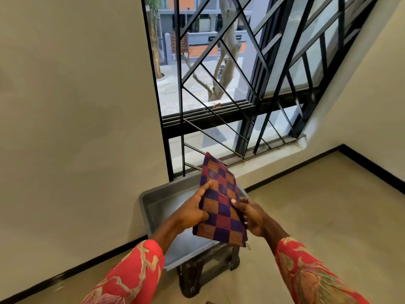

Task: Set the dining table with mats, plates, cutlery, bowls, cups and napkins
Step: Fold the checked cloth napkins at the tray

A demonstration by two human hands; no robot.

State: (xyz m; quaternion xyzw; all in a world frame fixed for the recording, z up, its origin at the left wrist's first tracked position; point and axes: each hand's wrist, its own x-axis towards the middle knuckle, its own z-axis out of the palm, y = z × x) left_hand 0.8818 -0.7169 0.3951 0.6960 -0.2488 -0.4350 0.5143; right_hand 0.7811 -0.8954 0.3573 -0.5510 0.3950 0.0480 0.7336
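A folded checked mat (220,200), purple, red and orange, is held up in front of me over a grey tub. My left hand (192,210) grips its left edge, the forefinger stretched along the cloth. My right hand (249,216) pinches its right edge with thumb on top and fingers behind. Both sleeves are red with a pale pattern. No table, plates, cutlery, bowls or cups are in view.
The grey plastic tub (153,200) sits on a dark low stool (206,270) in the corner by a cream wall. Behind it is a tall window with a black metal grille (252,95). Beige floor stretches to the right.
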